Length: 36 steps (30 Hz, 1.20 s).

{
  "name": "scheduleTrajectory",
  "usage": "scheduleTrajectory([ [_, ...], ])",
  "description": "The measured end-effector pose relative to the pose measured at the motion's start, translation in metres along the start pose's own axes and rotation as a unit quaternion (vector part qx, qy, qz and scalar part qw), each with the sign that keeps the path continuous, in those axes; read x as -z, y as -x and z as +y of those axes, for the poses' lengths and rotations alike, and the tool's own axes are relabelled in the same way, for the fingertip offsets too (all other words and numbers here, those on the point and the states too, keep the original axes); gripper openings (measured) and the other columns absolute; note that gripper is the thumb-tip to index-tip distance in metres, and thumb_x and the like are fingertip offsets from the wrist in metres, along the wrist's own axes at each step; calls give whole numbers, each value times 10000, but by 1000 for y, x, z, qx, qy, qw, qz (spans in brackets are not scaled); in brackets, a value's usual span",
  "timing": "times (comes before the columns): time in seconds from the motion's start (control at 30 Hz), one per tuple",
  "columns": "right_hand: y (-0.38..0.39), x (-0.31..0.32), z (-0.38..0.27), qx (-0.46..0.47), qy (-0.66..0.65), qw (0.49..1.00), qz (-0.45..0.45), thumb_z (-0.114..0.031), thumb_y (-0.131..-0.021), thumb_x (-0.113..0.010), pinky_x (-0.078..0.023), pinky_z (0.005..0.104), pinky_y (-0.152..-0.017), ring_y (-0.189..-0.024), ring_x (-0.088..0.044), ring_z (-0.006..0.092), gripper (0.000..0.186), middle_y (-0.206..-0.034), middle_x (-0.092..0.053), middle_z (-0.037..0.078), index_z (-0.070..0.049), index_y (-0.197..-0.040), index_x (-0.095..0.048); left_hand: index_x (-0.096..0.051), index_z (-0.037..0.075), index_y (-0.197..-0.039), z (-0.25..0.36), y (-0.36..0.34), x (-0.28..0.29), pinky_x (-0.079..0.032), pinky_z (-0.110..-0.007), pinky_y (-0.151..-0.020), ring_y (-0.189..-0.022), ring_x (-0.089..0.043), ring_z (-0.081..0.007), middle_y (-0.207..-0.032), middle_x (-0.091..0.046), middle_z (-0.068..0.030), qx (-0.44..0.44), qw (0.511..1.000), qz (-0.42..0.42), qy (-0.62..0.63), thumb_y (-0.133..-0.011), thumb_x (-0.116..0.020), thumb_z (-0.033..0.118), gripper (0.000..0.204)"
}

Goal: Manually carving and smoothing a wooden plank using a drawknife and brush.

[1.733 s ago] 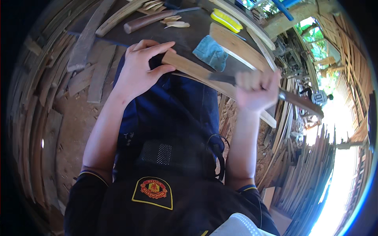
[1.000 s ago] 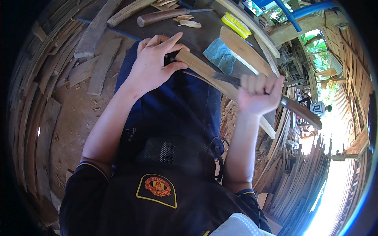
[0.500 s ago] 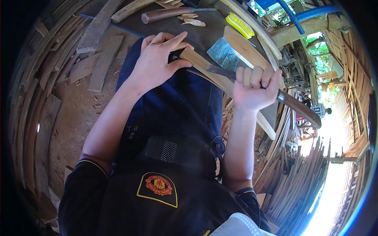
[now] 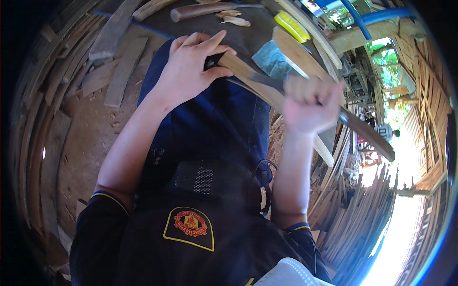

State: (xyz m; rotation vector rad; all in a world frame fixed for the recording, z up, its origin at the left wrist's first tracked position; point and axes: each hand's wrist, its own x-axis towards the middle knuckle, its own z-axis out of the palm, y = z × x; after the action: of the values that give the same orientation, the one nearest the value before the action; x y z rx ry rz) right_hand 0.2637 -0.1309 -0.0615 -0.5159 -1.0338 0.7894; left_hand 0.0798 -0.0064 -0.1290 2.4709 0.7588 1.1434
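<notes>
My left hand (image 4: 186, 74) grips the upper-left end of a pale wooden strip (image 4: 238, 69), thumb below and fingers over it, with a dark piece partly hidden under them. My right hand (image 4: 312, 105), blurred, is closed around a long tool with a dark wooden handle (image 4: 369, 134). Its grey blade (image 4: 267, 82) lies on or just over the strip, which slants down to the right over my dark-clad lap. Just beyond are a crumpled light blue cloth (image 4: 269, 59) and a tan board with a pale edge (image 4: 293, 50).
On the dark bench (image 4: 253, 38) lie a yellow brush (image 4: 291, 26), another wooden-handled tool (image 4: 200, 12) and wood shavings (image 4: 234, 20). Loose planks (image 4: 121, 71) cover the ground at left. Long slats (image 4: 358, 214) are stacked at right, and another person (image 4: 384, 131) is farther off.
Since half a second ago my right hand and the tool have moved slightly right along the strip. My left hand keeps its grip. Earlier, the whole view shifted a little.
</notes>
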Motion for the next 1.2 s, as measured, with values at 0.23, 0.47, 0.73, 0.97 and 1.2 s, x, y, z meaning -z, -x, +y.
scheduleTrajectory([
  [0.23,38,44,-62,35,73,990,119,-368,-1022,-276,-156,317,-481,-436,-122,113,458,-473,-179,-30,-166,-612,-290,-585,115,-1263,1,2,-2,-300,-416,-1045,-1118,-533,-204,-1121,-654,-36,17,1000,19,0,-772,-727,296,542],
  [0.47,-2,22,-6,16,-34,996,84,-405,-1014,-298,-157,309,-487,-448,-115,118,465,-479,-187,-35,-164,-617,-294,-583,111,-1255,4,-3,1,-326,-411,-1033,-1093,-550,-207,-1108,-670,-1,-9,1000,-2,6,-755,-738,248,542],
  [0.73,17,45,-40,1,-7,994,107,-422,-1013,-290,-152,310,-477,-441,-96,121,475,-477,-182,-49,-170,-611,-288,-637,135,-1185,5,-5,3,-311,-424,-1040,-1114,-538,-223,-1147,-642,-57,19,1000,-11,8,-749,-739,259,464],
  [0.97,-18,11,18,-10,-53,997,63,-424,-1009,-306,-155,311,-480,-438,-113,117,480,-474,-187,-38,-167,-603,-297,-636,119,-1188,1,-3,0,-297,-420,-1038,-1111,-542,-216,-1072,-654,-69,3,1000,-2,3,-762,-728,330,484],
  [1.2,4,34,-13,-8,-70,994,80,-440,-1006,-308,-158,308,-480,-434,-120,118,489,-472,-181,-36,-161,-604,-292,-627,145,-1206,2,-3,3,-338,-434,-1031,-1104,-551,-230,-1106,-662,-52,29,999,0,30,-737,-748,275,502],
])
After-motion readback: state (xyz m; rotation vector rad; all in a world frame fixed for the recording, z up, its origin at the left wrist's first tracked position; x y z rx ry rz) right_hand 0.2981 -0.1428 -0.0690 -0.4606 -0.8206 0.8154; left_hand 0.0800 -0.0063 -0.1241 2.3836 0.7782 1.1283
